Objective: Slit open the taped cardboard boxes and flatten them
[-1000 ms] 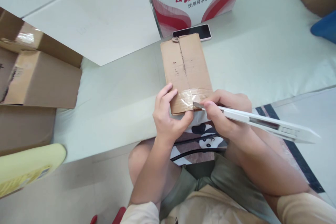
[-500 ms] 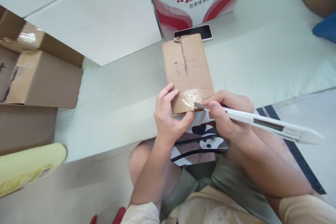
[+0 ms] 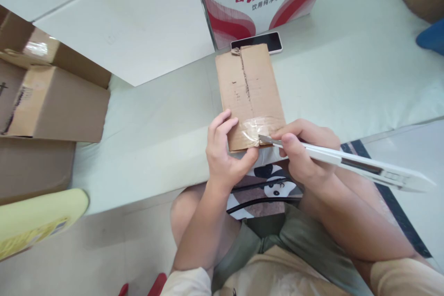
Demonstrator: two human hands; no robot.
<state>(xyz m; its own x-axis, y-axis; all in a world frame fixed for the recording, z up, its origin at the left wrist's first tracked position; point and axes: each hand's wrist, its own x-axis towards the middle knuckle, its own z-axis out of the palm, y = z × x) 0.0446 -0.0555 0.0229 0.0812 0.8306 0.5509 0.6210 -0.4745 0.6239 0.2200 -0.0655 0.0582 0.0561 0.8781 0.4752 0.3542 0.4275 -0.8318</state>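
A flat brown cardboard box (image 3: pixel 249 85) lies on the pale green covered surface, its top seam torn open along the far half. Clear tape (image 3: pixel 255 128) covers the seam at the near end. My left hand (image 3: pixel 225 150) grips the box's near left corner, fingers on top and thumb along the near edge. In my right hand (image 3: pixel 308 150) is a white utility knife (image 3: pixel 367 166), blade out. The blade tip is at the taped seam by the near edge; whether it has pierced the tape I cannot tell.
Beyond the box lies a phone (image 3: pixel 275 42), in front of a white and red carton (image 3: pixel 267 0). A large white panel (image 3: pixel 128 27) stands at the left, near brown cartons (image 3: pixel 72 106). A yellow-green object (image 3: pixel 45 217) is at the lower left, a blue one (image 3: pixel 432 38) at the right.
My right hand and the knife have shifted slightly to the right. The left hand keeps its hold on the box, and the whole view has drifted a little.
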